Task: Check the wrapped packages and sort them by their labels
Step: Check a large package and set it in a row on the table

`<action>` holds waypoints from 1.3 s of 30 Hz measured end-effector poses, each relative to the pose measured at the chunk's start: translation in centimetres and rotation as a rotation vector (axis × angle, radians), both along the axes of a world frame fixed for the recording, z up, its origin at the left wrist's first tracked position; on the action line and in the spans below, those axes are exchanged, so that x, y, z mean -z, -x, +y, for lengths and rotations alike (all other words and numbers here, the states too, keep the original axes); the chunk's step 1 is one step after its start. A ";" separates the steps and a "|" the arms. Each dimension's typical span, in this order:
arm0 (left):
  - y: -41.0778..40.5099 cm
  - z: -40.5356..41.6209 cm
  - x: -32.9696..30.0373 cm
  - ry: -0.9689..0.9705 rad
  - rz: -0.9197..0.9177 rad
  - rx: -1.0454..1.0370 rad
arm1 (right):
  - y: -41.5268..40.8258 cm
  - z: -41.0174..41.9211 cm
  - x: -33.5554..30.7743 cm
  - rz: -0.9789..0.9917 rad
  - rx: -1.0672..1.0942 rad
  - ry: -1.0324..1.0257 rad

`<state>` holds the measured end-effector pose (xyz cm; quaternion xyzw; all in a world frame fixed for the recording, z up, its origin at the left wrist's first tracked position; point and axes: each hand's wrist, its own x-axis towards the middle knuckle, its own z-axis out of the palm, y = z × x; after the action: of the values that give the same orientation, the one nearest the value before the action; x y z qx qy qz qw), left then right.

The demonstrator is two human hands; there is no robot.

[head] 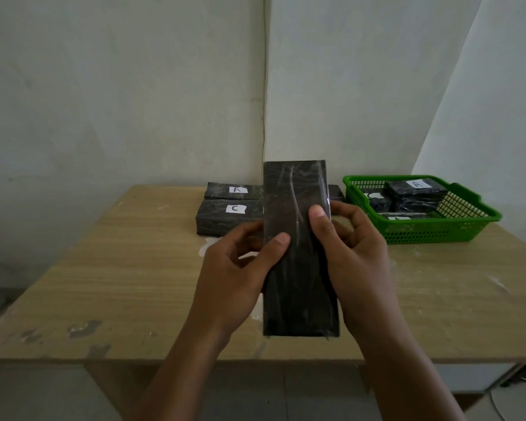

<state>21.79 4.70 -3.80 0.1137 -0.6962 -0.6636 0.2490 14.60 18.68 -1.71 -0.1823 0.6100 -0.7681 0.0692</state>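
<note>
Black wrap: one long package [298, 238] is held upright above the wooden table [134, 268], its plain side toward the camera, no label showing on this face.
Left hand [240, 268]: grips the package's left edge, thumb pressed on the front, fingers curled behind.
Right hand [349, 247]: grips the right edge the same way, thumb on the front, fingers wrapped behind.
Packages on the table: two in plain sight at the far side, one labelled A [231, 190] and, nearer, one labelled C [228, 217]; a third dark end [336, 192] peeks out to the right of the held package, label hidden.
Green basket [456, 229]: one, at the far right of the table.
Packages in the basket: at least three, one on top labelled A [416, 189]; the rest are partly hidden, so the count is uncertain.
</note>
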 end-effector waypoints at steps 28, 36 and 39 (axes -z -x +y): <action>-0.1 -0.8 -1.8 0.081 0.103 0.105 | 0.1 1.1 0.8 0.017 -0.193 -0.008; -0.1 -1.6 -1.3 0.227 0.054 0.134 | 0.5 1.2 3.0 0.372 -0.004 -0.337; 0.1 -1.5 -1.1 0.248 0.065 0.068 | 0.7 1.2 3.1 0.425 0.094 -0.450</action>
<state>21.66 3.20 -2.71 0.0368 -0.7679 -0.5837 0.2611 13.90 19.88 -4.86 -0.2906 0.7732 -0.5607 -0.0571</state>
